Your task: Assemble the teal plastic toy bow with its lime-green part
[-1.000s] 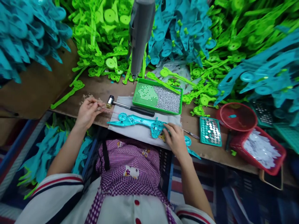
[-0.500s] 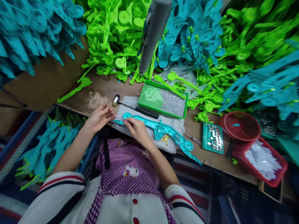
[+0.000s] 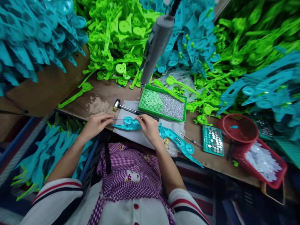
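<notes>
A thin dark string (image 3: pixel 123 119) is stretched between my hands. My left hand (image 3: pixel 97 124) pinches one end beside the hammer head, and my right hand (image 3: pixel 149 126) pinches the other end. Below the string, a turquoise plastic bow-shaped part (image 3: pixel 175 139) lies across a pale cloth (image 3: pixel 140 136). My right hand hides some of its middle. Behind the hands, a small hammer (image 3: pixel 127 108) with a black handle rests partly on the cloth.
A grey power screwdriver (image 3: pixel 156 47) hangs over a green tray (image 3: pixel 174 107) of small metal pieces. To the right are a screwdriver (image 3: pixel 191 139), a teal tray (image 3: pixel 213 140) of silver discs, a red bowl (image 3: pixel 239 128) and a red basket (image 3: pixel 263 161). Green parts (image 3: pixel 122 40) are heaped behind.
My hands have moved apart, my right hand up and to the right, drawing the string out straight above the turquoise part. The camera view has shifted slightly.
</notes>
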### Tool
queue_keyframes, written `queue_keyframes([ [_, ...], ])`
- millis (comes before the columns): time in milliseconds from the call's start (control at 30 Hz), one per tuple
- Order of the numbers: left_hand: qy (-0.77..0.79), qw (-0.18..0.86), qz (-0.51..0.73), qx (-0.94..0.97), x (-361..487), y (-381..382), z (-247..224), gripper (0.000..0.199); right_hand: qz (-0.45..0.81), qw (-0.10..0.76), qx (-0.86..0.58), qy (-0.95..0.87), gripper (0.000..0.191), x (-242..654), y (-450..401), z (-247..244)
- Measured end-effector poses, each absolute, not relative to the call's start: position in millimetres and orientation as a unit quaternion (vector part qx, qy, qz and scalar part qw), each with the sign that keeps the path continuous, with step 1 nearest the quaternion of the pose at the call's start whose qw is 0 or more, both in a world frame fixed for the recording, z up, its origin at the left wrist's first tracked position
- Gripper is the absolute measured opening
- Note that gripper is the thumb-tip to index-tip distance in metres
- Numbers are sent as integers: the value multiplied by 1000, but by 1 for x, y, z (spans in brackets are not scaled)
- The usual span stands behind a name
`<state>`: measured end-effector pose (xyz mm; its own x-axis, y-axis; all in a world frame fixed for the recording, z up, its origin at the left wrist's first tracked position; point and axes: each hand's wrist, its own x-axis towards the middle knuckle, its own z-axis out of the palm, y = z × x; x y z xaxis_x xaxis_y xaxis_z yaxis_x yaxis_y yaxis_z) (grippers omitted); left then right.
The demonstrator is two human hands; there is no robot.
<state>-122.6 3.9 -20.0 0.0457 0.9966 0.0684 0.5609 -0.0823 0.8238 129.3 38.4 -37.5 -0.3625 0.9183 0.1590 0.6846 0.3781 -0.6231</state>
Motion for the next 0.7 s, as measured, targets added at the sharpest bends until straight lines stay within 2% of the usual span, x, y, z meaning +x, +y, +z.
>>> queue_keyframes([
  [133,578,277,341,688,-130,3,-25,20,199,226,-515,-803,30,131,39,-46],
  [367,629,229,377,640,-123,6,-39,22,202,177,-507,-819,28,128,33,-54],
  [700,610,105,364,696,-125,7,-44,23,146,210,-504,-825,35,134,15,-62],
])
